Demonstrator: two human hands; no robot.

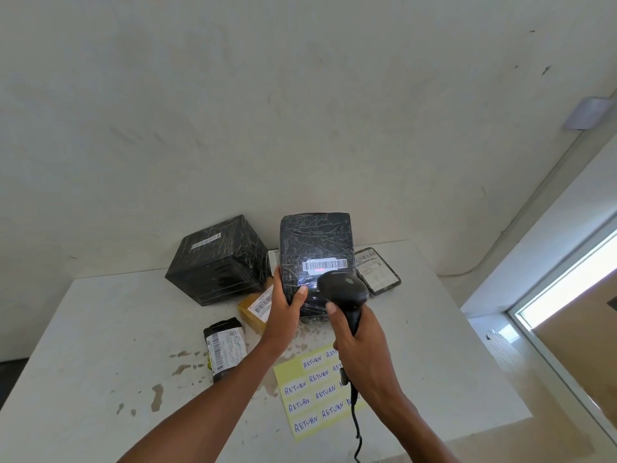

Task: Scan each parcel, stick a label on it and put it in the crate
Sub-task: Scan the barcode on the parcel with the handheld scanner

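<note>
My left hand (284,309) grips the lower left edge of a tall black wrapped parcel (315,242), holding it upright above the table. Its white barcode sticker (324,264) faces me with a red scan light on it. My right hand (359,342) holds a black barcode scanner (344,290) pointed at that sticker, its cable (356,426) hanging down. A yellow sheet of "RETURN" labels (314,396) lies under my right wrist. No crate is in view.
On the white table (100,345) sit a large black cube parcel (217,262), a small brown box (255,307), a small black pouch with a label (225,349) and a flat black parcel (377,270). A wall stands behind; a window lies right.
</note>
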